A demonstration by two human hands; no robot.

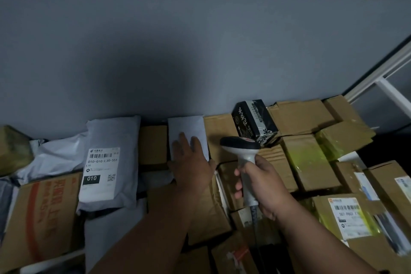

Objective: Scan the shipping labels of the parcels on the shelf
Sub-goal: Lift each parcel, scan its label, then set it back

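Note:
Parcels crowd the shelf below a grey wall. My left hand (191,162) lies flat with straight fingers on a small white parcel (186,128) at the back centre. My right hand (262,181) grips the handle of a white and black barcode scanner (242,149), whose head points left toward that parcel. A grey poly bag (115,135) to the left bears a shipping label (101,172) reading 010-010-L30-551. A brown box at the lower right carries another label (349,216) under yellow tape.
A black and white printed carton (253,122) leans on brown boxes behind the scanner. Cardboard boxes (311,162) with yellow tape fill the right side. A box with red print (42,213) sits at the lower left. A white shelf frame (384,73) rises at the right.

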